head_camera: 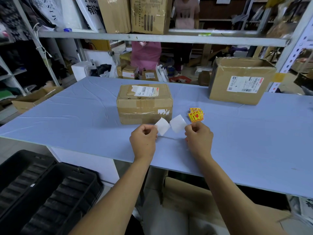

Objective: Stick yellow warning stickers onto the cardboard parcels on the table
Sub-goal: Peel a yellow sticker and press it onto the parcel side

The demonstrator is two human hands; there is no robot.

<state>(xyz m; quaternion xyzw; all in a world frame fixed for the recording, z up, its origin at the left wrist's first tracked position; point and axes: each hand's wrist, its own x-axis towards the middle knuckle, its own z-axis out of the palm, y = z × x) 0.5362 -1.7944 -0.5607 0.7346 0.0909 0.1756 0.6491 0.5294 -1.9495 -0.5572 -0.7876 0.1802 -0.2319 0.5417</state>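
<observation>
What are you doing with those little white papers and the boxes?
A person is getting a warning sticker ready. The left hand pinches one white square and the right hand pinches another white square, held apart above the blue table. It looks like a sticker peeled from its backing, though which is which is unclear. A small pile of yellow stickers lies beside the nearer parcel. A bigger parcel waits at the back right. Neither shows a yellow sticker yet.

Blue table bears two parcels, stickers.
</observation>
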